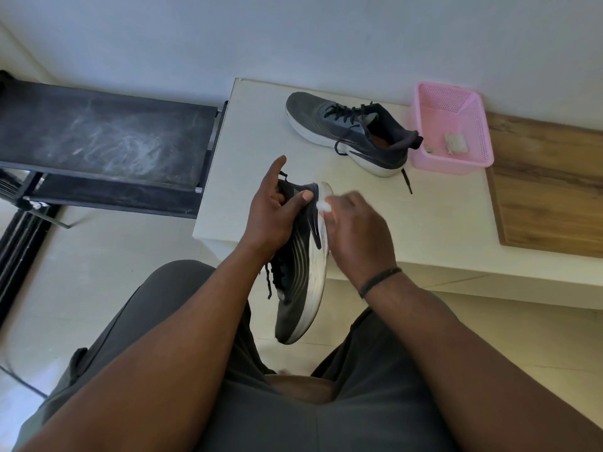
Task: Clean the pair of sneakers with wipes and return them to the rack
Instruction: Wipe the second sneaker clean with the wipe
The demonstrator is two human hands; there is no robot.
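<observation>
**Wiping the sole edge of one sneaker**

Dark shorts (182, 337) and both forearms fill the bottom of the view, reaching up to the hands. The left hand (272, 208) grasps the held sneaker (301, 272) at its heel end, thumb across the dark upper and index finger pointing free. This shoe hangs tilted on its side over the lap and the table's front edge, toe toward the camera, white midsole facing right. The right hand (354, 228) is curled against that midsole near the heel, fingers pinching a small white wipe (323, 204) pressed to the rubber; the hand is slightly blurred. A dark band (380, 280) circles the right wrist.

Beyond the hands, on the white table (261, 132), the second sneaker (350, 133) stands upright on its sole, toe to the left, laces loose, one lace end trailing on the tabletop. Just beside its heel sits a pink basket (456, 122) holding a few crumpled grey-white pieces. A wooden board (551, 187) lies right of the basket. Left of the table stands the dark shoe rack (98, 135), its top shelf scuffed with pale marks.
</observation>
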